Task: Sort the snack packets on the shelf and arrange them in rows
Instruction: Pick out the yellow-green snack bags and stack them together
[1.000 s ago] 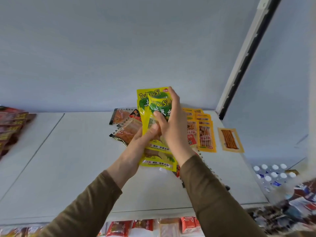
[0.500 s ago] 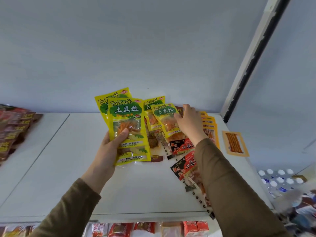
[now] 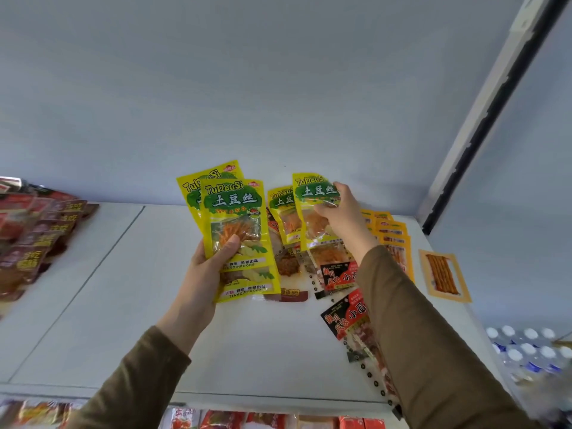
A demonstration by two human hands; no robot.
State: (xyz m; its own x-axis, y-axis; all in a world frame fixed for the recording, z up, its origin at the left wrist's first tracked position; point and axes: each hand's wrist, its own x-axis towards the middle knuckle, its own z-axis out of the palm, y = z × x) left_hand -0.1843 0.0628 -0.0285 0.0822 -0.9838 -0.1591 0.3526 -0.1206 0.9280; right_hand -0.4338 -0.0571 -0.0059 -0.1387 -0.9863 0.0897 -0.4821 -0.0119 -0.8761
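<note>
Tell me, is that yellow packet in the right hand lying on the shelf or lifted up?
Lifted. The right hand pinches the yellow packet near its top; it hangs upright above the packets lying below.

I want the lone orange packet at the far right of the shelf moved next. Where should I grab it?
The orange packet lies flat and alone on the shelf, so probably pinch its near short edge, coming from the front. Nothing overlaps it there.
</note>
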